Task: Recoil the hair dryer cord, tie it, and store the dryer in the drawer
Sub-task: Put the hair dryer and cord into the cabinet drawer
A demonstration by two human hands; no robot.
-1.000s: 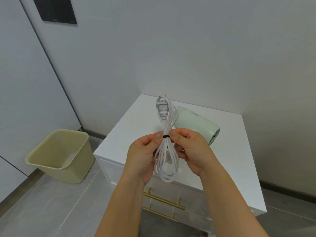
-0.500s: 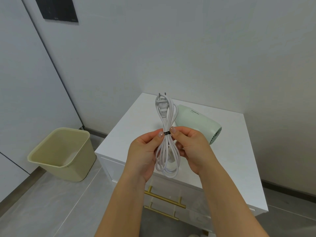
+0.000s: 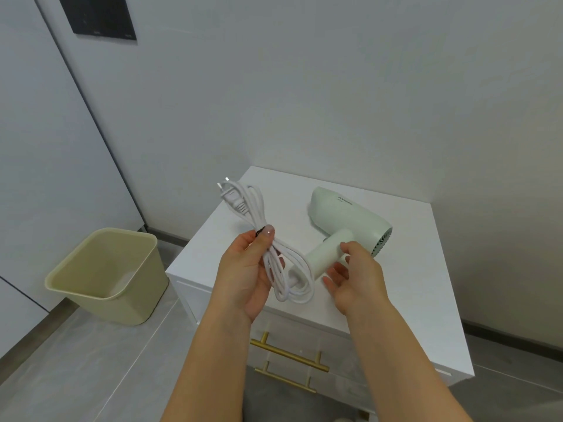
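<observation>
The right hand (image 3: 353,278) had left the cord (image 3: 286,269) and spread open by the hair dryer (image 3: 344,217). The left hand (image 3: 246,275) pinched that white, tied cord, its plug (image 3: 230,197) pointing up and left.

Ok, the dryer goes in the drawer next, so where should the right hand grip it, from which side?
Its handle: a cylinder sticking out toward the person as the dryer lies on the cabinet top. Come from the near right, beside the open right hand; the left hand holds the cord.
</observation>
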